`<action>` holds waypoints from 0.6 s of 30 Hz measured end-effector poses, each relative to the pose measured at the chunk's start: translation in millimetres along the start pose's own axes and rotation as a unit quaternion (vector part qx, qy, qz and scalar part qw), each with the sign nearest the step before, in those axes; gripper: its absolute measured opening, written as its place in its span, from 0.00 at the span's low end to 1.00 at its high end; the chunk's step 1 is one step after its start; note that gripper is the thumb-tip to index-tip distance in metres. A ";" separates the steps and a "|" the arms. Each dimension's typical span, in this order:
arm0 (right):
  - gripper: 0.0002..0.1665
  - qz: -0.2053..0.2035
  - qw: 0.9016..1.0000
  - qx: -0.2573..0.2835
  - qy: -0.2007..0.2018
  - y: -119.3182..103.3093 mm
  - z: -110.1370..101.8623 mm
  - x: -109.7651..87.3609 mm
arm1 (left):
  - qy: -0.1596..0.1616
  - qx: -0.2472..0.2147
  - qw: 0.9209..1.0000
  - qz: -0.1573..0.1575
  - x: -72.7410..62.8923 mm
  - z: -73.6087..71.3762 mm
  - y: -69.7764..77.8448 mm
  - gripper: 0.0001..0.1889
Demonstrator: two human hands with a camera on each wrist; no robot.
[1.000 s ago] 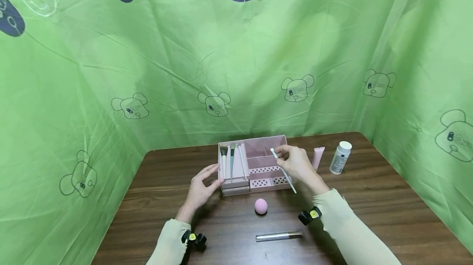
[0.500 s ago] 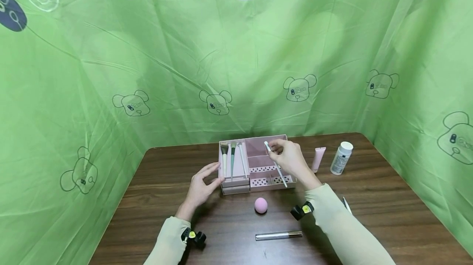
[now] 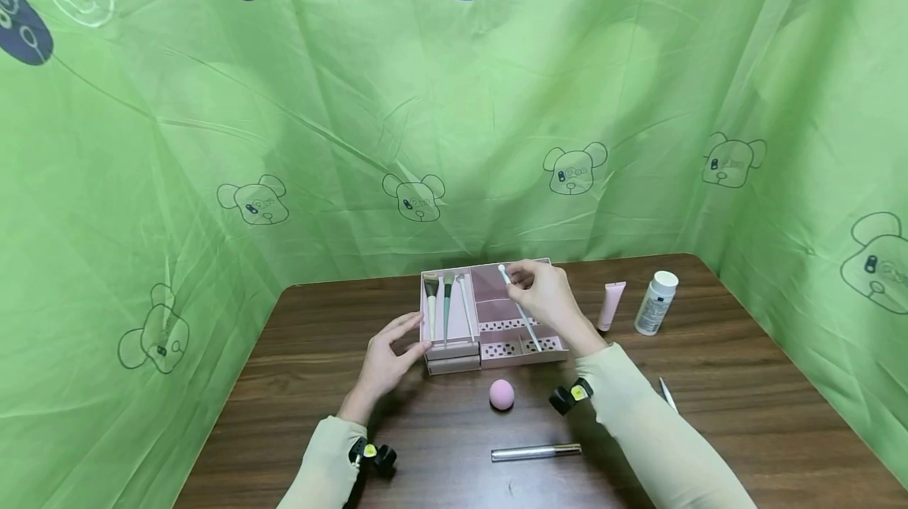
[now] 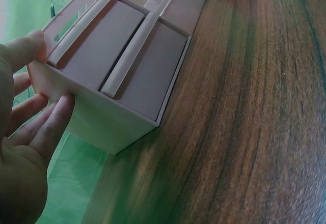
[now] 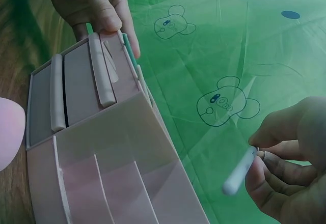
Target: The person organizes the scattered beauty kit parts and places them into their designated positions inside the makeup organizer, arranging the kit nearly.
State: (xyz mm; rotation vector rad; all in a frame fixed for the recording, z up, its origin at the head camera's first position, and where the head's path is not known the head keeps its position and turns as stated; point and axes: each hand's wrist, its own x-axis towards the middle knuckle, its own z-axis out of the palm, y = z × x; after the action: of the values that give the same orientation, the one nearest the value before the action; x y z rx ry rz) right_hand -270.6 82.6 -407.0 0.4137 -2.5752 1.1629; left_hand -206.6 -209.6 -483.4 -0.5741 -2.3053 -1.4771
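A pink makeup organizer [image 3: 454, 365] stands near the back of the table, with drawers under its left side and open compartments on the right. Thumb and fingers of my left hand [image 3: 386, 359] grip its left front corner; in the left wrist view the fingertips [image 4: 63, 104] lie on the side wall. Between thumb and fingers, my right hand [image 3: 549, 296] pinches a slim white makeup brush [image 3: 526, 321], slanted above the right compartments. Several brushes lie in the top left tray, among them a dark-bristled brush [image 3: 431, 308] and a green-handled brush [image 3: 447, 308].
A pink ball-shaped item [image 3: 501, 395] sits in front of the organizer, and a silver tube [image 3: 535, 452] lies nearer. To the right stand a pink squeeze tube [image 3: 611, 306] and a white bottle [image 3: 656, 304]. A thin white item [image 3: 667, 394] shows beside the right sleeve.
My right hand has moved left and slightly back with the brush, whose lower end now overlaps the front compartments. My left hand keeps its place on the organizer.
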 end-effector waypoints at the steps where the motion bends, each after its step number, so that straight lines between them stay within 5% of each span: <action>1: 0.14 0.001 1.000 0.000 0.000 -1.3 0.1 0.8 | 0.000 -0.001 1.000 0.000 0.2 0.0 -0.2 0.25; 18: 0.13 -0.006 1.000 0.013 -0.006 -15.5 12.7 12.2 | 0.000 0.000 1.000 0.005 -0.5 0.6 -0.7 0.25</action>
State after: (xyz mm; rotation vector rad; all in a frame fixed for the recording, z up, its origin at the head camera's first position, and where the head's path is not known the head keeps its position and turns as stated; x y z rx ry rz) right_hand -277.8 61.3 -400.1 0.4435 -2.5669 1.1947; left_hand -206.6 -209.4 -484.4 -0.5857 -2.2990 -1.4727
